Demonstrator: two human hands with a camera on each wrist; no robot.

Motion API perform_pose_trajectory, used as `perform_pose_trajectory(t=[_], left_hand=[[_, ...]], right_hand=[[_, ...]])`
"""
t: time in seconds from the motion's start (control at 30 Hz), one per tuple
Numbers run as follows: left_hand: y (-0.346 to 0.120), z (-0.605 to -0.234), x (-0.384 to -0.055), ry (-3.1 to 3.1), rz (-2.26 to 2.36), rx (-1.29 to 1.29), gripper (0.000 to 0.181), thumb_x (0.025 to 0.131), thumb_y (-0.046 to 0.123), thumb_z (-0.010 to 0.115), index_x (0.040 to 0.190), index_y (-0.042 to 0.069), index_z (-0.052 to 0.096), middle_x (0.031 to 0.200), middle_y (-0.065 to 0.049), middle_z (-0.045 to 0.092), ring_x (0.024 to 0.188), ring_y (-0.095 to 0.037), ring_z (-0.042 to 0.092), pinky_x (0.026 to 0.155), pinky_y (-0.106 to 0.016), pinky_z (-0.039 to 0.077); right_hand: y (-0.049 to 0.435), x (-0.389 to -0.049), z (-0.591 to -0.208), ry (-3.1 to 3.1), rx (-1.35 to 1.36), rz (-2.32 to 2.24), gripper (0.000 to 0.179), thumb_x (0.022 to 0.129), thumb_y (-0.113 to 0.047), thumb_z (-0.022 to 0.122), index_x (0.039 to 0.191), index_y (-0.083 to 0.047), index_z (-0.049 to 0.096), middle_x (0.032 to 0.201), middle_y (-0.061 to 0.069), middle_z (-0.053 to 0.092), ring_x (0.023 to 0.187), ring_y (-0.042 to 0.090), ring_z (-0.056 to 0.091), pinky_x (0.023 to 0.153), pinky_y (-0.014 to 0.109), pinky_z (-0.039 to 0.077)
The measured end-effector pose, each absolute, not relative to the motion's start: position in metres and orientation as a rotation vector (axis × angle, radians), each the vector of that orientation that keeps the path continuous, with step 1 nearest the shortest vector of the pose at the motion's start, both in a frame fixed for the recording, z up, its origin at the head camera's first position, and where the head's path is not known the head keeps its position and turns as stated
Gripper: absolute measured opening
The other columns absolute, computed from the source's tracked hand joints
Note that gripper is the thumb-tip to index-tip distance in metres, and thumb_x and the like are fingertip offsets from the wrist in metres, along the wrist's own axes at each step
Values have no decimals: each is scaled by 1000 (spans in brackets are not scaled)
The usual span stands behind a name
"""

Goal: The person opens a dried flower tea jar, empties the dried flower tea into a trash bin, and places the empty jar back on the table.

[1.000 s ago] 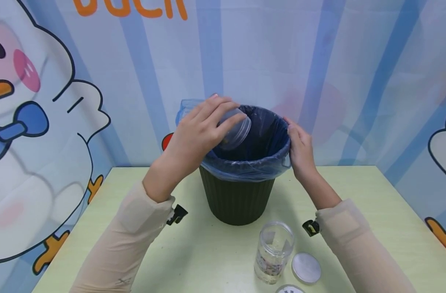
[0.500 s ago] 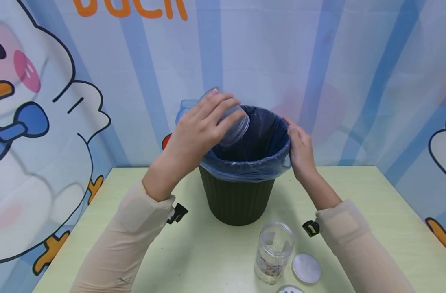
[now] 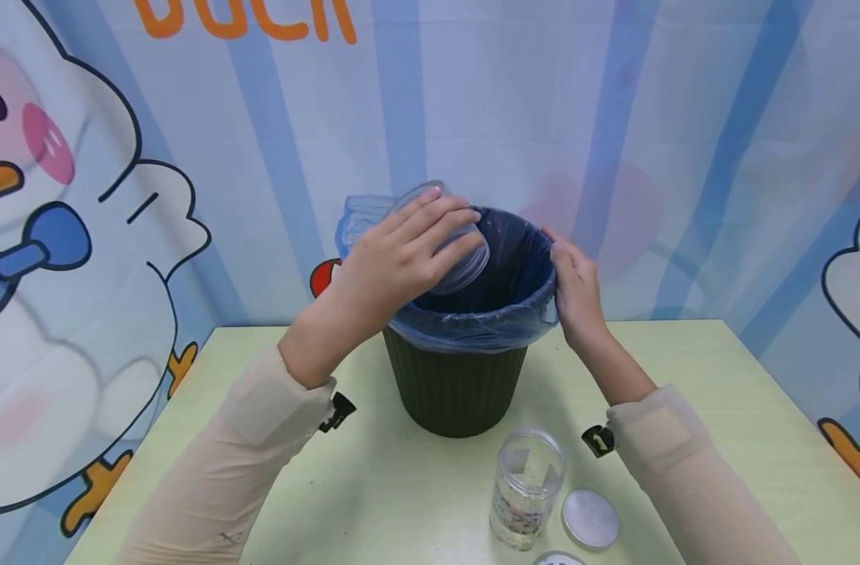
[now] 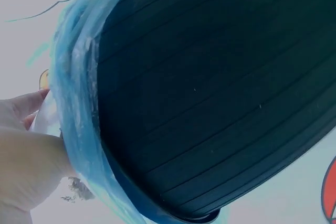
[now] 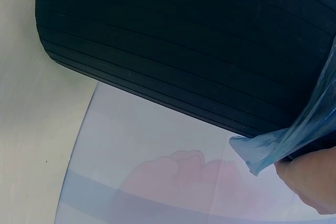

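Note:
My left hand (image 3: 402, 255) grips a clear plastic jar (image 3: 467, 267) over the left side of a dark ribbed trash bin (image 3: 458, 392). The jar is tilted, its threaded mouth pointing down and right into the bin; most of its body is hidden behind the fingers. A blue trash bag (image 3: 465, 333) lines the bin and folds over the rim. At the right side of the rim my right hand (image 3: 578, 290) holds on, thumb outside, with the bag under its fingers. In the left wrist view the left hand (image 4: 31, 166) shows beside the bag's fold.
A second clear jar (image 3: 527, 490), lidless and with some contents low inside, stands on the pale table (image 3: 373, 486) in front of the bin. Next to it lies a silvery round lid (image 3: 590, 518), and another lid (image 3: 559, 559) is cut off at the bottom edge. A cartoon-printed backdrop (image 3: 508, 102) rises behind.
My left hand with the jar first rises slightly, then shifts a little to the right and down over the bin. Small bits seen in the jar's mouth earlier no longer show. The right hand keeps its place.

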State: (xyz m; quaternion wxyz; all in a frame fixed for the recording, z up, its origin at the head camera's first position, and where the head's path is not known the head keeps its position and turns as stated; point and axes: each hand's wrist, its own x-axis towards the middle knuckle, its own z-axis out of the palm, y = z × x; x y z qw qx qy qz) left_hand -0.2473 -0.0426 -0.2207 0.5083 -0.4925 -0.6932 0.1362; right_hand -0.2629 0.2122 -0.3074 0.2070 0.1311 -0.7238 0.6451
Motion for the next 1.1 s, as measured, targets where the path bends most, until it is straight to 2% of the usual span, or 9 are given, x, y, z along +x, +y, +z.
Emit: perform_pose_trajectory(t=[0.3,0.73,0.9,1.1], left_hand=[[-38,-218,-246,-1658,388,-1194,36,98,-8,54,130,5,63,135,-14,60,130,-28,50,119,-36,21],[-37,-220,-243,-1641,401,-1206,35,99,-8,52,130,6,62,136,-13,59,132,-26,49,119,-36,21],[-37,-220,-244,-1687,307,-1216,36,97,-10,53,129,5,61,135,-14,59,130,-28,49,119,-36,21],[-47,-226,-251,-1784,162,-1185,46,93,-18,52,131,6,61,136,-15,57,131,-29,48,119,-36,22]], right_hand=[[212,-264,-307,-1997,373,1799,48,110,-25,34,148,3,43,155,16,37,145,24,30,118,39,25],[212,-264,-308,-1985,380,1820,48,110,-24,34,147,5,43,154,18,39,144,24,32,117,40,26],[212,-265,-308,-1979,373,1817,49,109,-24,35,147,6,43,153,18,40,145,25,32,118,39,25],[211,-264,-308,-1986,376,1815,49,109,-24,34,147,5,42,155,18,38,145,24,30,118,38,23]])
